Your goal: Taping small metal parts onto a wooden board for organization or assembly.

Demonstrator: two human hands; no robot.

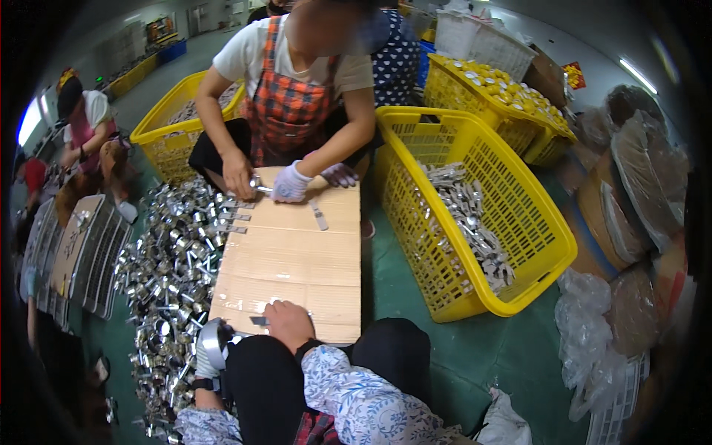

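Note:
My gloved left hand [205, 363] is closed around a shiny round metal cup-shaped part [214, 343], held beside the near left corner of a cardboard sheet [289, 259]. Bare, my right hand [290, 323] rests at the sheet's near edge with curled fingers. A small flat metal strip [259, 320] sticks out from its fingertips; the finger undersides are hidden. Across the sheet, a co-worker's bare hand [237, 175] and gloved hand [291, 184] hold a metal part with a stem [259, 185]. Several flat strips [236, 217] lie along the left edge, and another strip [319, 216] lies near the gloved hand.
A large heap of metal cups with stems [167, 282] spreads over the green floor at left. To the right stands a yellow basket [519, 297] with metal pieces inside. Behind are another yellow basket [159, 133] and one of yellow-and-white parts [475, 111]. Plastic bags [589, 334] lie at far right.

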